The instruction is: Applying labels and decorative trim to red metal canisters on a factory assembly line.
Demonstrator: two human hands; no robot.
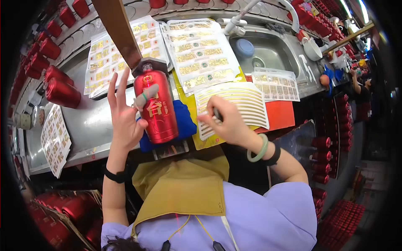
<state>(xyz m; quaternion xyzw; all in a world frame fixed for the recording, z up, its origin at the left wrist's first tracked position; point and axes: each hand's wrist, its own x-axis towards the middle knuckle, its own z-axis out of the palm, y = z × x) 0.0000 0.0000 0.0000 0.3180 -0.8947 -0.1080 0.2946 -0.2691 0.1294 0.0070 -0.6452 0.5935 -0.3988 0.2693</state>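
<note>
The left hand point(124, 115), fingers spread, is pressing its thumb against a red bottle point(155, 106) lying on a blue cloth point(184, 121) on the table point(90, 125), while the right hand point(226, 121) is pinching a small tool over a sticker sheet point(247, 102).
</note>
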